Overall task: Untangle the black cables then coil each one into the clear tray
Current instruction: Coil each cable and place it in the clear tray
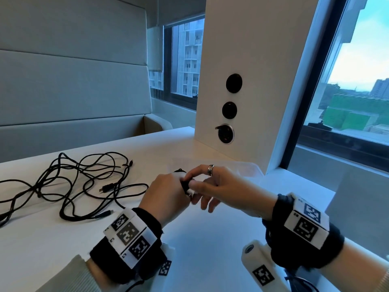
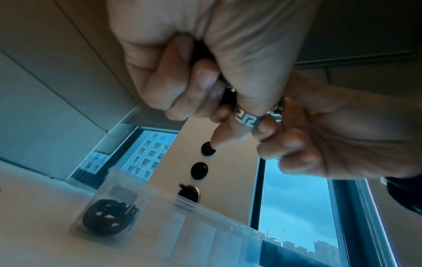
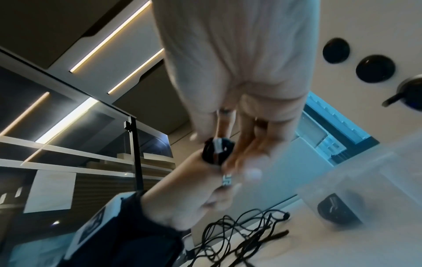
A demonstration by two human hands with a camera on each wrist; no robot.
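Note:
A small coiled black cable point(image 1: 186, 186) is held above the table between both hands, with a pale strip across it. My left hand point(image 1: 168, 191) grips the coil point(image 3: 217, 151) with curled fingers point(image 2: 182, 84). My right hand point(image 1: 212, 186) pinches the coil from the right with thumb and index finger. The clear tray point(image 1: 242, 167) stands just behind the hands and holds another coiled black cable point(image 2: 107, 218) in its left end compartment. A loose tangle of black cables point(image 1: 73, 182) lies on the table to the left.
A white pillar with round black sockets point(image 1: 233, 83) rises behind the tray point(image 2: 205, 225). Windows run along the back and right. A padded bench back lies beyond the table's far edge. The tangle point(image 3: 239, 234) lies left of the tray point(image 3: 376, 171).

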